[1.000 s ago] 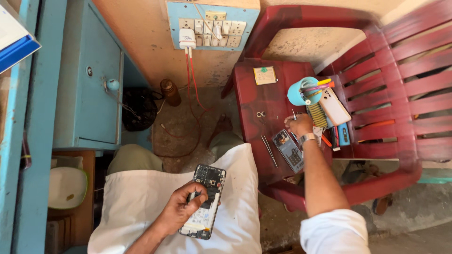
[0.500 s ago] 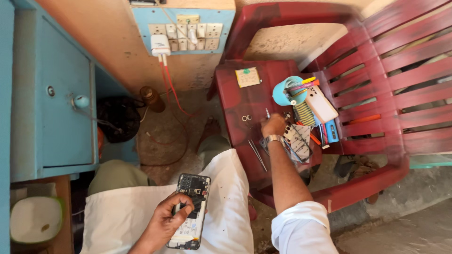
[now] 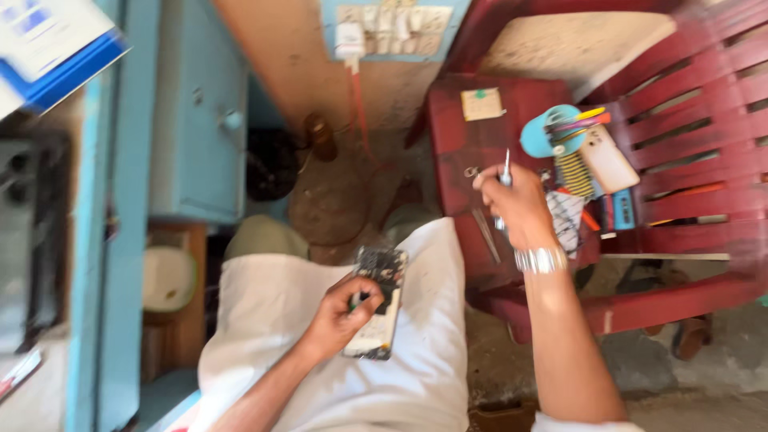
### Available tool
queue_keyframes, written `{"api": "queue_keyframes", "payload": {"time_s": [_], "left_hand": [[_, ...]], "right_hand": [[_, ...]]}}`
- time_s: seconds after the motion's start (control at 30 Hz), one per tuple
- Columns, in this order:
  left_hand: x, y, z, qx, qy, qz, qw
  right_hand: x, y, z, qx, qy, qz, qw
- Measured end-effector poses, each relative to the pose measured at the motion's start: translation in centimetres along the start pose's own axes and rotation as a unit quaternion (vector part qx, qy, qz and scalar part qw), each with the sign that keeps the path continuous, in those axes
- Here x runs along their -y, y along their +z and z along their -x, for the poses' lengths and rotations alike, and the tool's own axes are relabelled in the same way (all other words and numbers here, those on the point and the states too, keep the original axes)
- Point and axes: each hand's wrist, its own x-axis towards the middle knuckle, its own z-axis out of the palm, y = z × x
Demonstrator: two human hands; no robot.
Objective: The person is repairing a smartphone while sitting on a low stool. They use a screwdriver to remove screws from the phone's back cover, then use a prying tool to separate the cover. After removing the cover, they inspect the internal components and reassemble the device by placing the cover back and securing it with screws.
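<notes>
My left hand (image 3: 340, 314) holds an opened phone (image 3: 378, 302) with its circuit board showing, resting on a white cloth (image 3: 352, 368) over my lap. My right hand (image 3: 518, 206) is above the red plastic chair's seat (image 3: 480, 136) and grips a thin silver tool (image 3: 505, 166) that points upward. A metal band is on that wrist. Tweezers (image 3: 485, 234) lie on the seat just left of the hand.
On the chair seat lie a small paper pad (image 3: 482, 103), a light blue round container with pens (image 3: 552, 128), a white phone (image 3: 608, 158) and small tools. A blue cabinet (image 3: 196, 112) stands at left. A socket board (image 3: 384, 20) hangs on the wall.
My right hand has lifted a thin tool off the chair seat. The view has shifted and is blurred. My left hand keeps the phone on my lap.
</notes>
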Motion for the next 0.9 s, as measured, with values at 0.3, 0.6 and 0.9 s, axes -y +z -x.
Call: {"api": "queue_keyframes", "payload": {"time_s": [0.3,0.6,0.9], "left_hand": [[-3.1,-0.1,5.0,-0.017,0.046,0.012,0.999],[-3.6,-0.1,7.0,-0.010,0.079,0.016,0.997],[-2.3,-1.0,6.8,-0.010,0.095,0.051,0.994]], "right_hand": [[0.6,9.6,20.4,0.046,0.046,-0.046,0.997],[-0.2,11.4,23.6,0.004,0.005,-0.133,0.991],[-2.4,11.0,23.1,0.039,0.039,-0.179,0.982]]}}
